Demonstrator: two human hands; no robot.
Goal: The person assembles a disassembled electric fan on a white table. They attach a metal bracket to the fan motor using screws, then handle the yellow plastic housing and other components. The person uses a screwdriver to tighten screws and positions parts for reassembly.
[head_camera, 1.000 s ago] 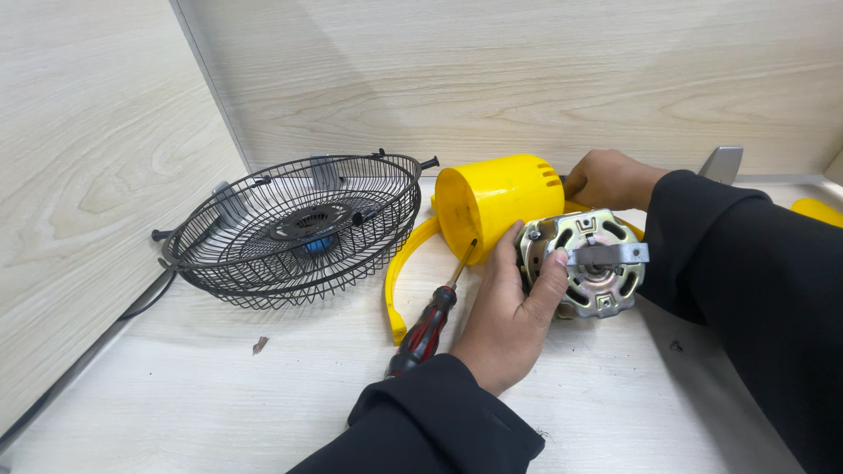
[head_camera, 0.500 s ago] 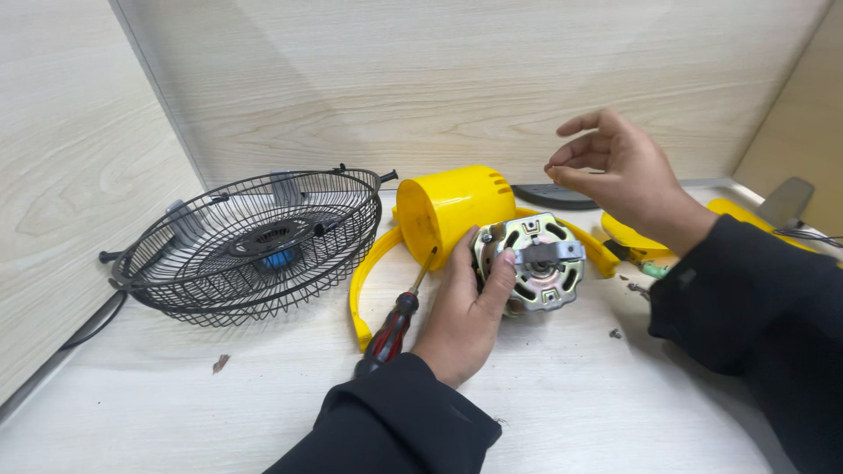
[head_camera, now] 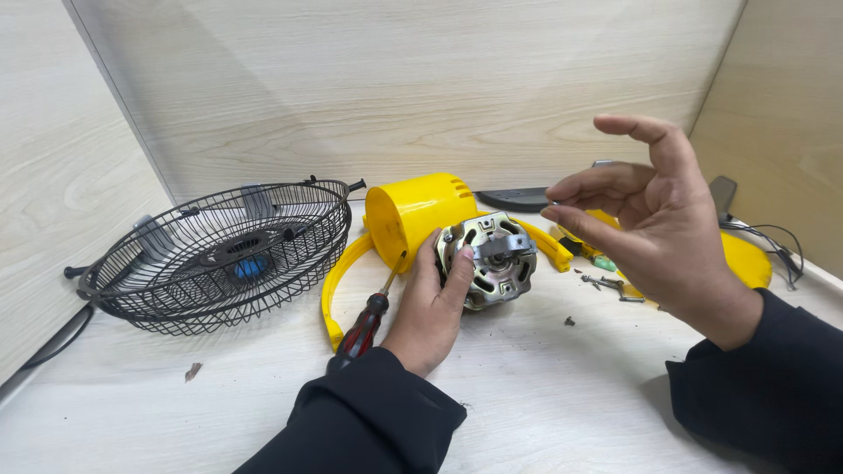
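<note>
Motor (head_camera: 492, 261) sits on the table (head_camera: 544, 395), propped on its edge with the left hand (head_camera: 432, 303) curled around its near side, while the right hand (head_camera: 650, 219) hovers empty above and to the right, fingers loosely spread. Held from one side only, it could roll away from the palm toward the loose screws (head_camera: 606, 283). A yellow cover (head_camera: 413, 211) crowds it just behind, a screwdriver (head_camera: 369, 318) lies beside the wrist, and a wire fan guard (head_camera: 219, 254) rests farther left.
</note>
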